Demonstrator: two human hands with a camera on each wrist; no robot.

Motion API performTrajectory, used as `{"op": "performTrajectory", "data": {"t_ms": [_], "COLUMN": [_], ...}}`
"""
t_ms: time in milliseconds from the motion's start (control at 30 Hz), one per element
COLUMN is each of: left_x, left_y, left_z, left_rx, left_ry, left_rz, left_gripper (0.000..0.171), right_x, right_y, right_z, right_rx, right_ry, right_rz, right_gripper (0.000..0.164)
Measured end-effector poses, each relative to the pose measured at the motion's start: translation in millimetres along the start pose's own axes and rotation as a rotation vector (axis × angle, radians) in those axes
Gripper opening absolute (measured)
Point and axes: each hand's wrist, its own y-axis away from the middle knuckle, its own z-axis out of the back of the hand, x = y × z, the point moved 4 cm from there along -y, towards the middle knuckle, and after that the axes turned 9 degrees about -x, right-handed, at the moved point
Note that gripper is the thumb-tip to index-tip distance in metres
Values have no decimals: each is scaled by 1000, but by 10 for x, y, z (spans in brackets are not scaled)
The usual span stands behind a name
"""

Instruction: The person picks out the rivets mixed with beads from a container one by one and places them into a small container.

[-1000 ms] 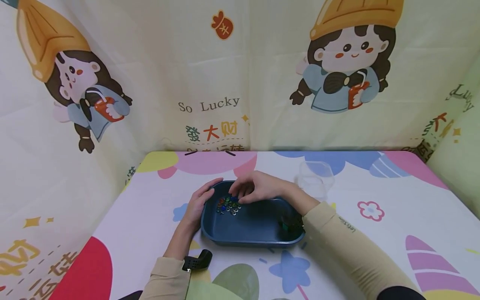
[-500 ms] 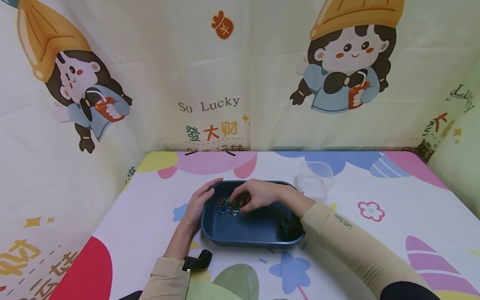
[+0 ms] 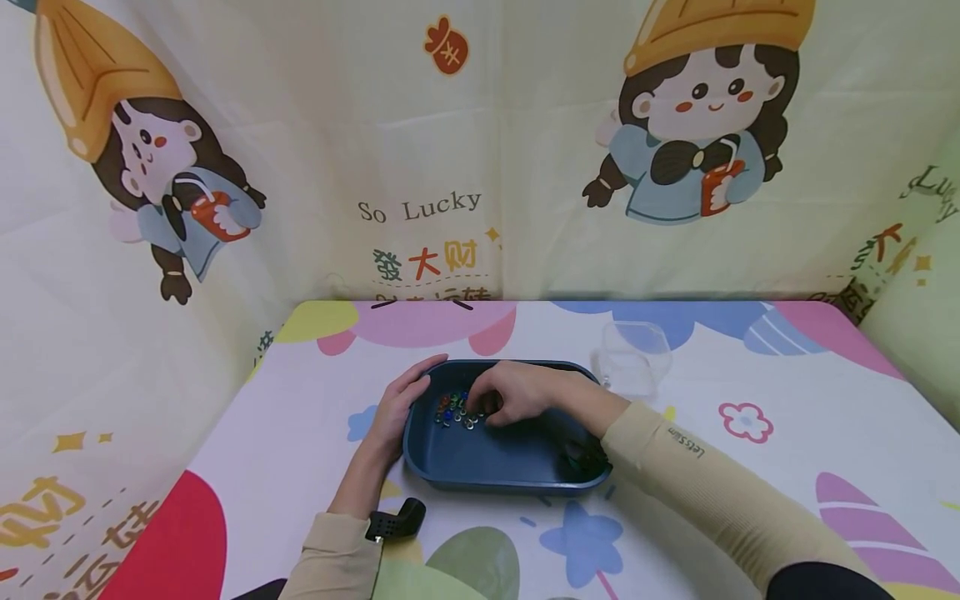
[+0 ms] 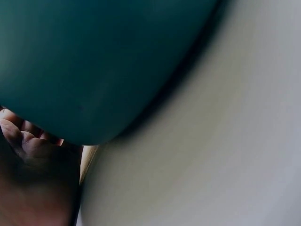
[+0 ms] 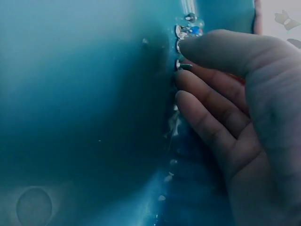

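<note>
A dark blue oval-cornered tray (image 3: 495, 458) stands on the table. My left hand (image 3: 390, 417) grips its left end, the thumb at the rim and the fingers along the outside; the left wrist view shows the tray's wall close up. Small shiny pieces (image 3: 453, 410), red, green, blue and silvery, lie in the tray's left part. Over their right edge is my right hand (image 3: 521, 392), its fingers loosely bent. In the right wrist view one piece (image 5: 182, 65) with a flat head and short pin shows beside the fingertips. Nothing is plainly held there.
A clear plastic box (image 3: 637, 358) stands behind the tray's right corner. A dark item (image 3: 581, 454), hard to make out, shows under my right wrist at the tray's right end. The table (image 3: 300, 425) has a printed cloth, and a patterned curtain (image 3: 525, 167) hangs behind it.
My right hand has come down and slightly right from above the tray's far side to the edge of the small pieces. My left hand keeps its grip on the tray.
</note>
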Motion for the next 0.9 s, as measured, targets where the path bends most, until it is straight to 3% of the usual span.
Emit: {"op": "performTrajectory", "data": {"t_ms": [300,900], "left_x": [-9,-18], "left_y": [0,16], "left_z": [0,-6], "left_rx": [9,7], "left_ry": [0,18], "left_rz": [-11,16], "left_gripper": [45,44], "right_x": [42,93], "right_y": [-23,-23], "right_z": [-18,-34], "right_rx": [39,85], "right_ry": [103,169], "right_rz": [-16,-14], "right_gripper": [20,16]}}
